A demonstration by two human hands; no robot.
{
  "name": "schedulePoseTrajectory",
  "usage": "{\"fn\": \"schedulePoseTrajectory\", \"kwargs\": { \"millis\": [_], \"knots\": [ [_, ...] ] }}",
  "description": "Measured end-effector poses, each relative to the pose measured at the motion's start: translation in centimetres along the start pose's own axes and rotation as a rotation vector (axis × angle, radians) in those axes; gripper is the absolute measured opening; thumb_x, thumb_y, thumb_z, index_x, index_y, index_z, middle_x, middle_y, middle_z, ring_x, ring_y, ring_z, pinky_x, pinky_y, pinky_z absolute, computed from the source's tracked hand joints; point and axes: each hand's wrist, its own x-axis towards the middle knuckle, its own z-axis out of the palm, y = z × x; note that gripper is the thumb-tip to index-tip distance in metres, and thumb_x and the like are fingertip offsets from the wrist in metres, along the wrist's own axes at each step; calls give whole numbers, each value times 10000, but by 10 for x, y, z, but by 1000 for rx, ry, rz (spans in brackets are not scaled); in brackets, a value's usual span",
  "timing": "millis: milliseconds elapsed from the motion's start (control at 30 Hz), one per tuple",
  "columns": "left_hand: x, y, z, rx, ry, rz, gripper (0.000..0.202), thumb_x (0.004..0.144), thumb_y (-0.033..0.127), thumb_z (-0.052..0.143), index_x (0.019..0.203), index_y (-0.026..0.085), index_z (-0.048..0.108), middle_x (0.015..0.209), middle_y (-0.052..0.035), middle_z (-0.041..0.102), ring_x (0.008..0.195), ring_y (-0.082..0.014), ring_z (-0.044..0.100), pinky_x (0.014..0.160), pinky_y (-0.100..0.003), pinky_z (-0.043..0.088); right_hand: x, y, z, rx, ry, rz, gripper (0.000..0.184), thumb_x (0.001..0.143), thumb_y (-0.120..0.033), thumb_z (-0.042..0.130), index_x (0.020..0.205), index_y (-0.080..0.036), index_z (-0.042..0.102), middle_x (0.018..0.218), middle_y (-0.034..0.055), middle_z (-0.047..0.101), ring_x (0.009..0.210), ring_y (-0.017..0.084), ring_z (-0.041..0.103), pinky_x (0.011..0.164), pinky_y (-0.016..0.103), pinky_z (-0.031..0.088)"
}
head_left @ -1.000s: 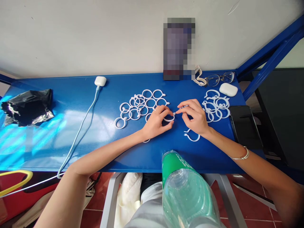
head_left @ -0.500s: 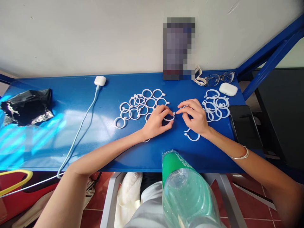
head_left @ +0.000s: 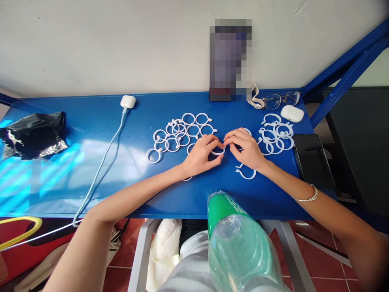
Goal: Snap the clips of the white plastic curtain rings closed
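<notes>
On the tabletop [head_left: 170,196], the left hand [head_left: 200,157] curls thumb and fingers around a white ring [head_left: 218,154]; the right hand [head_left: 246,151] reaches its end, fingertips close to the left's — whether they pinch it, I cannot tell. An open ring [head_left: 249,179] lies nearer the front edge. Open room stretches between the cable [head_left: 107,156] and the left ring cluster [head_left: 179,134]; the right ring cluster [head_left: 277,153] sits near the phone [head_left: 314,160] at the right edge.
</notes>
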Motion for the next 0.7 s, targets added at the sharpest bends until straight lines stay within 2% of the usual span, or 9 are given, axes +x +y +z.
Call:
{"fn": "schedulePoseTrajectory", "kwargs": {
  "millis": [233,500,700],
  "knots": [
    [-1,0,0,2,-16,24,136,934,286,544,1010,182,588,1098,-85,607,1004,-213,554,924,-366,469,0,0,0,0,-14,-7,244,899,-20,482,812,-204,616,889,58,670,839,207,604,763,372,508],
    [-1,0,1,-18,80,5,131,976,232,497,1027,171,600,1067,-80,603,1020,-190,570,933,-326,471,-1,1,1,-108,8,70,220,903,-47,492,927,-214,633,989,71,688,963,244,616,862,414,499],
    [-1,0,0,-14,78,-9,139,982,239,491,1041,179,602,1082,-79,605,1036,-191,572,946,-333,470,-2,2,1,-141,6,107,231,897,-52,488,942,-222,637,1008,69,688,982,258,613,866,429,490]
  ]
}}
